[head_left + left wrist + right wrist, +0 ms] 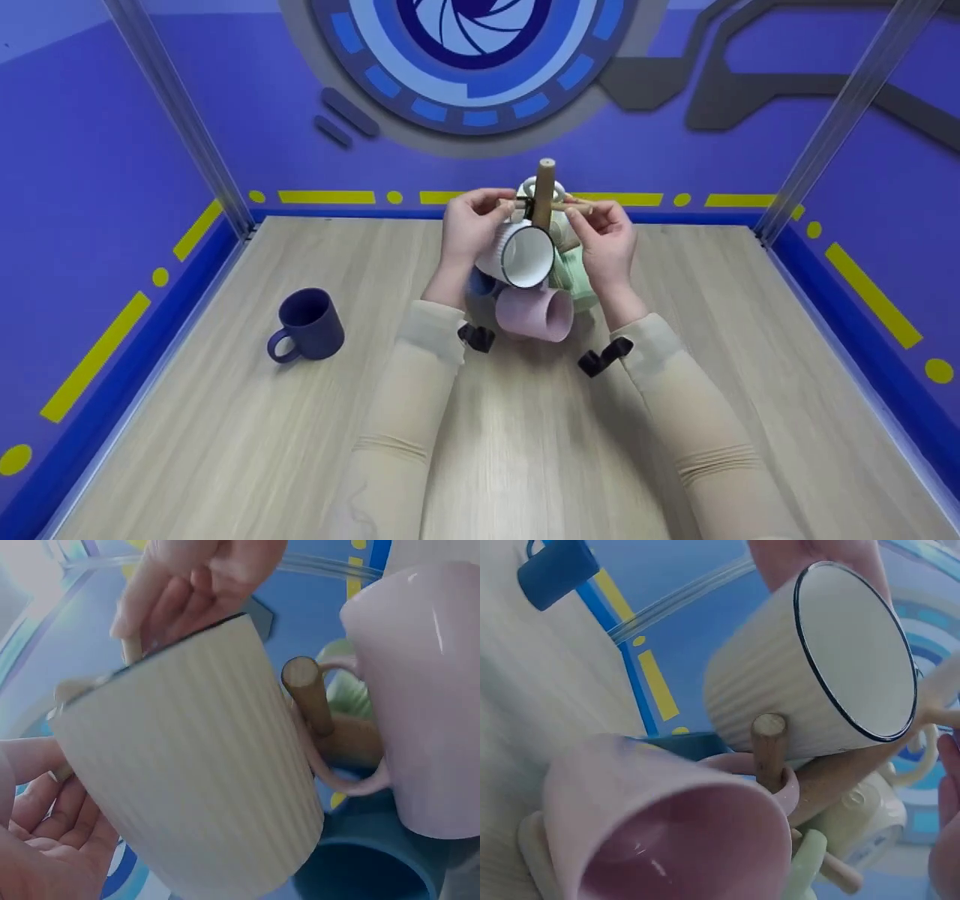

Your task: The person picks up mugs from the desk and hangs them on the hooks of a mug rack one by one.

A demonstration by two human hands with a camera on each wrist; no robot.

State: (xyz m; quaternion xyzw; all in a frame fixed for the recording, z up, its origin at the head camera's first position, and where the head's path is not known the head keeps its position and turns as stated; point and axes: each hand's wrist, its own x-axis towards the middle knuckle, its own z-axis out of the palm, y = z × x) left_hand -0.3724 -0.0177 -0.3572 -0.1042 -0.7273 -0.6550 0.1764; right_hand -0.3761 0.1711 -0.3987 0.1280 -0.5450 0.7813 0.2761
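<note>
A wooden mug tree [546, 184] stands at the back of the table, hung with several mugs. In the head view, my left hand [469, 229] pinches the end of its upper left peg [506, 203]. My right hand [609, 240] pinches the upper right peg [574, 207] between thumb and fingers. Between the hands is a white ribbed mug [191, 757] with a dark rim, tilted with its mouth facing me; its handle is mostly hidden. Below it a pink mug [652, 817] hangs by its handle on a lower peg [769, 746].
A dark blue mug [319, 330] stands upright on the table at left. Green [581, 281], blue [367, 862] and cream [862, 817] mugs crowd the tree. Blue panels [225, 150] wall the table [300, 450] at the back and sides.
</note>
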